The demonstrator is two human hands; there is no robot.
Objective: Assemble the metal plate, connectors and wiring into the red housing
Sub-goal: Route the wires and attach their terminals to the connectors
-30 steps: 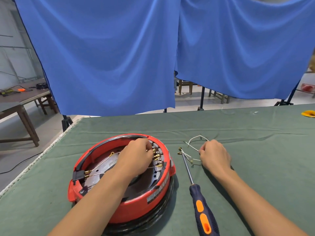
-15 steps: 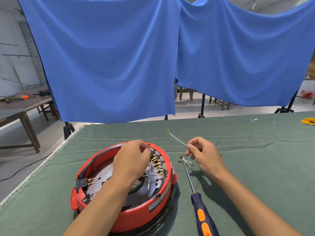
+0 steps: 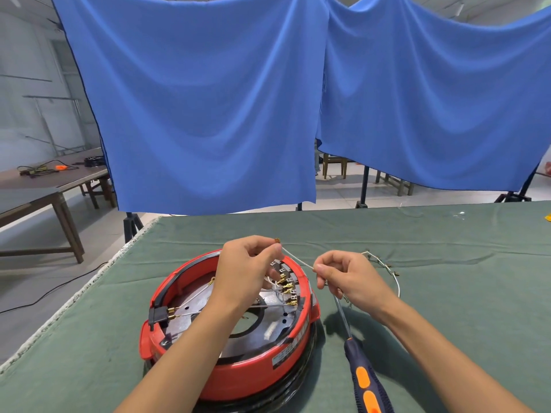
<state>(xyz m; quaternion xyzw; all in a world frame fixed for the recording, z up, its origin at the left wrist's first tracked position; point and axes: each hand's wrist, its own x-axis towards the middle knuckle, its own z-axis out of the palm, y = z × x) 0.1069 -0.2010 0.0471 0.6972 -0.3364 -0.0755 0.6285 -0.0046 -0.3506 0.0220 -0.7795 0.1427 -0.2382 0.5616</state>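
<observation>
The round red housing lies on the green cloth with a metal plate inside it. A row of brass connectors sits along its right inner rim, with white wires running across the plate. My left hand hovers over the housing's far side and pinches the end of a white wire just below its brass terminal. My right hand pinches the same wire farther along, to the right of the housing. The wire's other end trails behind my right hand.
A screwdriver with a dark blue and orange handle lies right of the housing, its shaft pointing away from me. A green cloth covers the table. Blue curtains hang behind the table. A wooden table stands at the far left.
My right hand lifted a white wire from the cloth and carried it left. My left hand rose from the connectors and took hold of the wire's terminal end.
</observation>
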